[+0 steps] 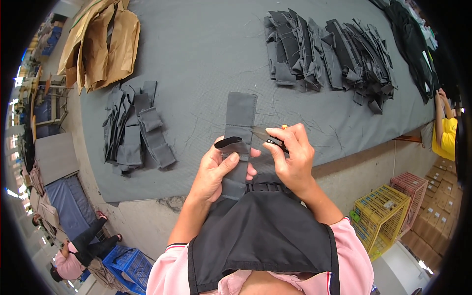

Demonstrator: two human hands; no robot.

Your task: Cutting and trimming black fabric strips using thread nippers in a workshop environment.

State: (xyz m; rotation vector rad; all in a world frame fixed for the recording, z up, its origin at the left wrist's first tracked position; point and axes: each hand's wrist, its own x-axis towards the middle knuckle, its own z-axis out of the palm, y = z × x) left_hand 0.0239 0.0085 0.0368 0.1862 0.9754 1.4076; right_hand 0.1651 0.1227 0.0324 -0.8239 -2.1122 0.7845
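Over the near edge of a grey cloth-covered table (pixel 196 59), a grey fabric strip (pixel 241 109) reached from the left hand (pixel 214 174) toward the far side. Between a left pile of strips (pixel 132 130) and the far-right piles (pixel 297 49), a broad stretch of cloth, strewn with loose threads, gave room on both sides of the hands. A brown paper bag (pixel 105 49) sat at the far left; lower down stood a blue crate (pixel 127 265) near left and a yellow crate (pixel 381 211) near right. The left hand pinched the strip, thumb on top, fingers beneath. The right hand (pixel 297 155) gripped black snips (pixel 276 142) between thumb and fingers, blades pointing left at the strip's right edge; I could not tell whether they touched.
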